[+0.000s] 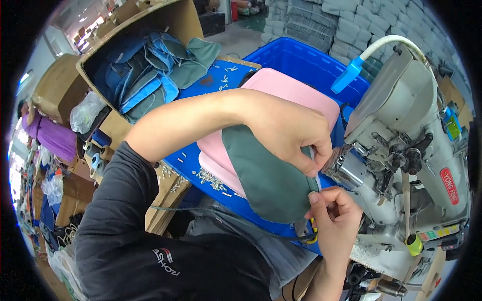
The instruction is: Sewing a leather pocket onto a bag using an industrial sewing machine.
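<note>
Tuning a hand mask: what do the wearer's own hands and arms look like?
Left hand and right hand: bare, no gloves, rings or watch visible. Both visible forearms uncovered. Left arm: loose, creased black sleeve ending near the elbow. Right sleeve out of view. Black shirt has white lettering and a small red mark.

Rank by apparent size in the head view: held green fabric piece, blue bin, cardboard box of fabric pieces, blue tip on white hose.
1. Cardboard box
2. Green fabric piece and blue bin: unsure; the fabric is nearer the camera, the bin partly hidden
3. Blue tip
</note>
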`<state>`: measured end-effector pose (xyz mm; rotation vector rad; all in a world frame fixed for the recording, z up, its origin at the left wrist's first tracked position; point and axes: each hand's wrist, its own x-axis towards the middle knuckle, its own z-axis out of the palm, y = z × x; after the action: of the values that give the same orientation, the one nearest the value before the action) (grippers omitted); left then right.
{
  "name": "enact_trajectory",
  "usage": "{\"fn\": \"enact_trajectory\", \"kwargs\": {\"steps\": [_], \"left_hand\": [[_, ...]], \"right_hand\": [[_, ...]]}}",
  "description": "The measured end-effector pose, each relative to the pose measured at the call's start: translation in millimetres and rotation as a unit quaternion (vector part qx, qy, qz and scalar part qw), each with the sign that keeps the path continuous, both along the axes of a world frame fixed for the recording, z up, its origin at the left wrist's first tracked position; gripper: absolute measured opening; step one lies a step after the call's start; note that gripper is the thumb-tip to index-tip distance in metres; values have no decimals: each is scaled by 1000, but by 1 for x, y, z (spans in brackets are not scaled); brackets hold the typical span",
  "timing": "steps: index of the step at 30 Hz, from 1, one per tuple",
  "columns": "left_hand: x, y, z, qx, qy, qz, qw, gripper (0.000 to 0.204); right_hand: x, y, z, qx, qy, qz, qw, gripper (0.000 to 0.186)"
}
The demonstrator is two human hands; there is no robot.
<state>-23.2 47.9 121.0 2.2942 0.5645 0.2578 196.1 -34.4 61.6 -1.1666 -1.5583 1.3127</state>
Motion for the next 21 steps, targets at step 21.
{"fn": "enact_trajectory", "kwargs": {"steps": [21], "left_hand": [[2,2,-2,7,-40,-27,999,10]], "right_hand": [[-5,-4,11,-9,43,-39,998,7]]}}
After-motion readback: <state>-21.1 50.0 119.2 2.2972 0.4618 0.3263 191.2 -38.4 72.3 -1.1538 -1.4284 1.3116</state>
